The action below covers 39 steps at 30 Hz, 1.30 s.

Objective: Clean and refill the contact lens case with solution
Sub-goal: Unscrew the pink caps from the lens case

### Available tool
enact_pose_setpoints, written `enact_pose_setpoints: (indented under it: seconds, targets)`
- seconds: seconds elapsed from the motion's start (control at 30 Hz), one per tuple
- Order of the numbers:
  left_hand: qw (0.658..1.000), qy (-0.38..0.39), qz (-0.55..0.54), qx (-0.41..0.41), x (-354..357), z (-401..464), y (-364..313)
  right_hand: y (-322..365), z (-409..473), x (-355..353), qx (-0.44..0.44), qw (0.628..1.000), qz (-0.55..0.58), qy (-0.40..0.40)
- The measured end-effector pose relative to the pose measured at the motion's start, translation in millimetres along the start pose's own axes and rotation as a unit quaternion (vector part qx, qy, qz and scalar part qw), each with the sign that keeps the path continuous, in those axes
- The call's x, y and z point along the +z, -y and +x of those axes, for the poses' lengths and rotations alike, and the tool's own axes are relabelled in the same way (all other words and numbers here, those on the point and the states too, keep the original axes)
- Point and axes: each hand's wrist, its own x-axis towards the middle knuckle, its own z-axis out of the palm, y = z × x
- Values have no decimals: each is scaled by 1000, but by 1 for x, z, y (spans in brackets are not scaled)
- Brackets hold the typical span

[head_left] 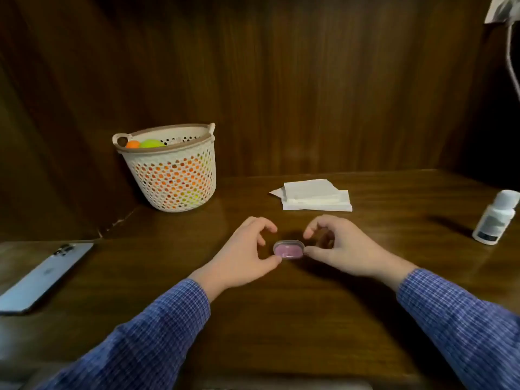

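Observation:
A small oval pink contact lens case point(289, 249) with a clear rim lies closed on the wooden desk, in the middle of the view. My left hand point(244, 254) sits at its left end, thumb tip touching the case, fingers curled above it. My right hand point(336, 247) is at the right end, thumb against the case and fingers arched over it. The case rests on the desk between both thumbs. A white solution bottle point(495, 218) with a white cap stands at the far right. Folded white tissues point(315, 196) lie behind the hands.
A cream perforated basket point(171, 175) holding orange and green balls stands at the back left against the wooden wall. A light blue phone point(45, 275) lies face down at the left edge. A white lamp point(503, 12) hangs at the top right corner.

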Motion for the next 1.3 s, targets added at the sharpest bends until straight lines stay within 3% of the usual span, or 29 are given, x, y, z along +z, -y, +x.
enact_pose_setpoints:
  seconds: [0.27, 0.53, 1.3]
  targets:
    - [999, 41, 13, 32, 12, 23, 16, -13, 23, 13, -82, 992, -79, 54]
    - [999, 9, -11, 47, 17, 21, 17, -6, 23, 18, -103, 986, -119, 58]
    - [994, -9, -111, 1, 16, 23, 13, 27, 11, 31, -144, 945, -293, 6]
